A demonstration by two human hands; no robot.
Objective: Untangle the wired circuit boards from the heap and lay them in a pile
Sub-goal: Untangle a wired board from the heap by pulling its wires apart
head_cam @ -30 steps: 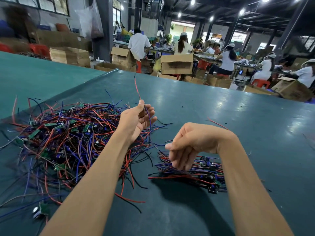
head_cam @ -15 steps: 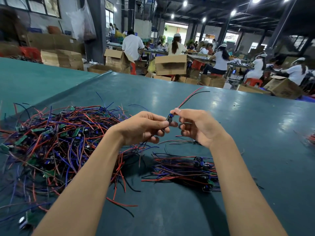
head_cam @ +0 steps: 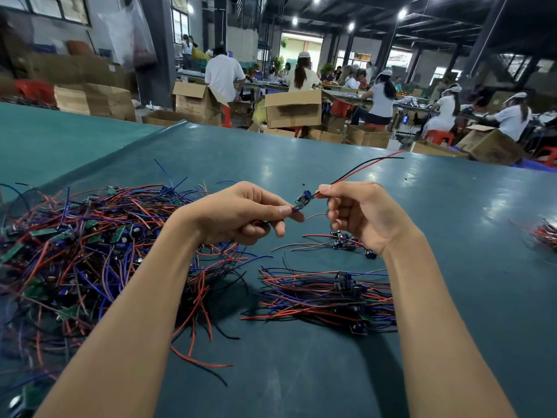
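A small green circuit board [head_cam: 303,198] with a blue part hangs in the air between my hands. My left hand [head_cam: 241,212] pinches the wires at its near end. My right hand [head_cam: 358,211] pinches its red and black wires [head_cam: 366,167], which stick out up and to the right. The tangled heap [head_cam: 84,245] of red, blue and black wired boards lies on the left of the table. A flat pile [head_cam: 328,294] of sorted boards with straightened wires lies under my right forearm.
The dark green table [head_cam: 301,372] runs far ahead. A few loose wired boards [head_cam: 340,242] lie beyond the pile. Another small bunch of wires [head_cam: 545,233] sits at the right edge. Cardboard boxes and seated workers fill the hall behind.
My left hand drew one board out of the heap and my right hand came up to take its wires. Both hands now hold it slightly farther apart, wires stretched straight.
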